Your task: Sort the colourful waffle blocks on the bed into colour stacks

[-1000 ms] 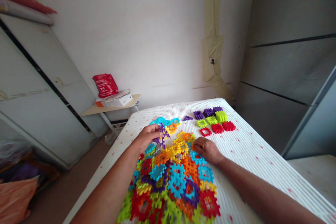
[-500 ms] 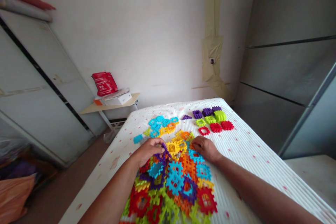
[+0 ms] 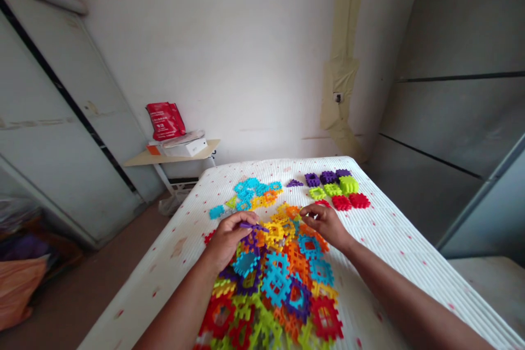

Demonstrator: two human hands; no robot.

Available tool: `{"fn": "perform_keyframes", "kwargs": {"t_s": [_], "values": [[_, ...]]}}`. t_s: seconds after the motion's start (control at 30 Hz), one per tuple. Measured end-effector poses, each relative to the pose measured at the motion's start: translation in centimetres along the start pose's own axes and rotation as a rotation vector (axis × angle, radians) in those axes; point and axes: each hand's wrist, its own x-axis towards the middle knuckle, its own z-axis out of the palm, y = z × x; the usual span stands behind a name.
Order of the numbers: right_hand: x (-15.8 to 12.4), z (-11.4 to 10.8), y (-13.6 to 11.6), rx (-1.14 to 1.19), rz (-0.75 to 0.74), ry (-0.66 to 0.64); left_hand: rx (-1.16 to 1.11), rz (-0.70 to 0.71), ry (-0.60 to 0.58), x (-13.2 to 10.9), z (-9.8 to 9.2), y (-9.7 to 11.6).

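Note:
My left hand (image 3: 230, 232) pinches a flat purple piece (image 3: 254, 226) over the left upper part of a large pile of interlocking plastic pieces (image 3: 275, 278). Above the pile's upper right edge is my right hand (image 3: 325, 222), its fingers apart with nothing seen between them. Behind the pile lies a group of blue pieces (image 3: 248, 190) with yellow and orange ones (image 3: 266, 198). At the right stand purple stacks (image 3: 328, 177), green stacks (image 3: 348, 184) and red stacks (image 3: 360, 200), with a purple triangular piece (image 3: 295, 183) left of them.
The pieces lie on a white ribbed cover (image 3: 394, 262) with small red marks. Beyond its far left corner, a small table (image 3: 143, 158) bears a red bag (image 3: 165, 121) and a white box (image 3: 186, 147). Grey cabinet panels (image 3: 459, 120) stand at the right.
My left hand has lifted the purple piece slightly and tilted it flatter. My right hand has risen off the pile and its fingers have opened. The view has shifted slightly.

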Motion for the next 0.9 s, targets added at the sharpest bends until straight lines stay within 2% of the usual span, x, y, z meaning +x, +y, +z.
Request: {"fn": "perform_keyframes", "kwargs": {"t_s": [0.13, 0.3, 0.4, 0.6, 0.9], "values": [[0.2, 2.3, -2.9, 0.249, 0.022, -0.123, -0.146, -0.02, 0.003, -0.2, 0.3, -0.1], [0.1, 4.8, -5.2, 0.511, 0.088, -0.238, -0.121, -0.033, -0.036, -0.5, 0.1, 0.1], [-0.1, 5.4, -6.2, 0.556, 0.093, -0.275, -0.099, -0.027, -0.062, -0.6, -0.1, -0.1], [-0.5, 5.8, -7.7, 0.372, 0.003, -0.249, -0.037, 0.019, -0.079, -0.8, -0.3, -0.8], [0.5, 5.6, -6.9, 0.49, 0.076, -0.11, -0.048, -0.133, -0.092, -1.4, -1.6, -0.6]]}}
